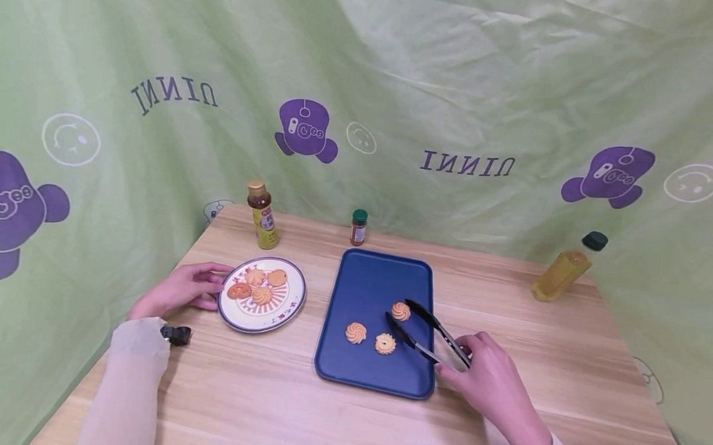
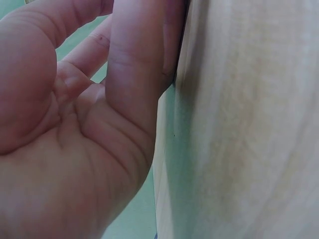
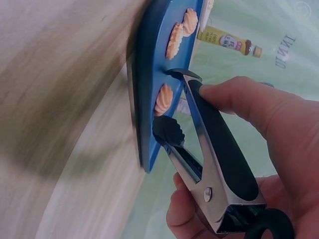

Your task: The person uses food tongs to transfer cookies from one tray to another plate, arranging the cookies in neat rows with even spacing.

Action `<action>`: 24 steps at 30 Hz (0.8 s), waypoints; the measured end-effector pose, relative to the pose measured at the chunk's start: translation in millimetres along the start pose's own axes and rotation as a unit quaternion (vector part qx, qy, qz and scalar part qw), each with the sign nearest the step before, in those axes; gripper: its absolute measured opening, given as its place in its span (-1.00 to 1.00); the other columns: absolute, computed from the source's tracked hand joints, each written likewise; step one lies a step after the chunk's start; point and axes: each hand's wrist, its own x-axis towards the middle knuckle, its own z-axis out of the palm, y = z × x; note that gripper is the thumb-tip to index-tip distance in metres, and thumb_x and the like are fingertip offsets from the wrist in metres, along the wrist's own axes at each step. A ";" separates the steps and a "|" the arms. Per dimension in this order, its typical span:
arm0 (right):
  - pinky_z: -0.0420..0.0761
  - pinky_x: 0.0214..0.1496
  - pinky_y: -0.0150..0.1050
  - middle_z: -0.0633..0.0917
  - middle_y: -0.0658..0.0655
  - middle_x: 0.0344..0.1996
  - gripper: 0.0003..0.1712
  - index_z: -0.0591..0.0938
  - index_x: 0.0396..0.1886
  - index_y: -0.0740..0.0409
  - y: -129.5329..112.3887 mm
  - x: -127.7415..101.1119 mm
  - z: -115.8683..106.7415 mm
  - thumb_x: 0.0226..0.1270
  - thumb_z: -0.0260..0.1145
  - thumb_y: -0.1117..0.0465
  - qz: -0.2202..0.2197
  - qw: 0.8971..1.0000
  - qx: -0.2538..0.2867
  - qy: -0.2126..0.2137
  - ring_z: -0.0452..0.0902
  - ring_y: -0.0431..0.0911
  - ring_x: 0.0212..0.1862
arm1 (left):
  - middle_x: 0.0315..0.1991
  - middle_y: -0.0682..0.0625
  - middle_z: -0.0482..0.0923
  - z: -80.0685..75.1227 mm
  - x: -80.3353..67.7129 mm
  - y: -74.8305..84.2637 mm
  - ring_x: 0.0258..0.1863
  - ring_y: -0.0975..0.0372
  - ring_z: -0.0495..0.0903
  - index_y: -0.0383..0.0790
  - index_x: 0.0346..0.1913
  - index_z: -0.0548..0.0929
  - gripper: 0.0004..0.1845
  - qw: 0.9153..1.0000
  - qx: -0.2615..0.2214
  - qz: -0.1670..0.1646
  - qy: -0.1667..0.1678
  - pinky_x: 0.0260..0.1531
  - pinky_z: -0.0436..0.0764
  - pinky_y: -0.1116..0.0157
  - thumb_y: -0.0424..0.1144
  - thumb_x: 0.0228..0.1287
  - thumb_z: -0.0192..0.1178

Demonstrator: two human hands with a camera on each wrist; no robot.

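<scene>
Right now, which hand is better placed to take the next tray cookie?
Right hand, probably: it holds tongs, parted around a cookie on the tray. The left hand is over at the plate.

A pale green cloth [image 1: 387, 71] with purple and white prints [image 1: 304, 117] hangs behind a wood-grain table [image 1: 253, 397].

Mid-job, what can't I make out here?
Whether left grip reaches beneath round white plate: plate hides it, head view; cut off by top edge, left wrist view.
Print on small red green-lidded jar: too small, head view.
Undersides of round golden cookies: hidden against blue rectangular tray, head view.
</scene>
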 end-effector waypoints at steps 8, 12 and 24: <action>0.68 -0.23 -0.13 0.73 0.10 -0.17 -0.38 0.82 0.03 0.28 3.4 -1.5 -3.5 0.11 0.73 -0.05 0.011 1.000 -0.003 -0.021 0.58 -0.06 -0.24 | 0.19 -0.26 0.57 1.7 0.4 1.4 -0.08 0.22 0.82 -0.48 0.71 0.26 -0.33 1.000 -0.008 0.004 0.000 0.02 0.99 0.14 -0.46 0.67 0.19; 0.61 -0.26 -0.19 0.71 0.08 -0.21 -0.39 0.82 0.02 0.28 3.8 -1.3 -4.9 0.11 0.73 -0.04 0.019 0.999 -0.005 -0.033 0.54 -0.06 -0.27 | 0.19 -0.26 0.58 1.6 -0.3 1.3 -0.08 0.22 0.82 -0.49 0.70 0.25 -0.33 1.000 -0.006 0.006 0.001 0.01 0.99 0.14 -0.45 0.67 0.19; 0.55 -0.31 -0.23 0.70 0.07 -0.26 -0.44 0.83 -0.03 0.27 4.2 0.0 -6.0 0.08 0.74 0.00 0.001 1.000 -0.006 -0.027 0.51 -0.08 -0.32 | 0.18 -0.25 0.58 1.7 0.0 0.2 -0.09 0.23 0.82 -0.49 0.70 0.26 -0.33 1.000 -0.003 0.006 0.005 -0.01 0.99 0.14 -0.45 0.67 0.19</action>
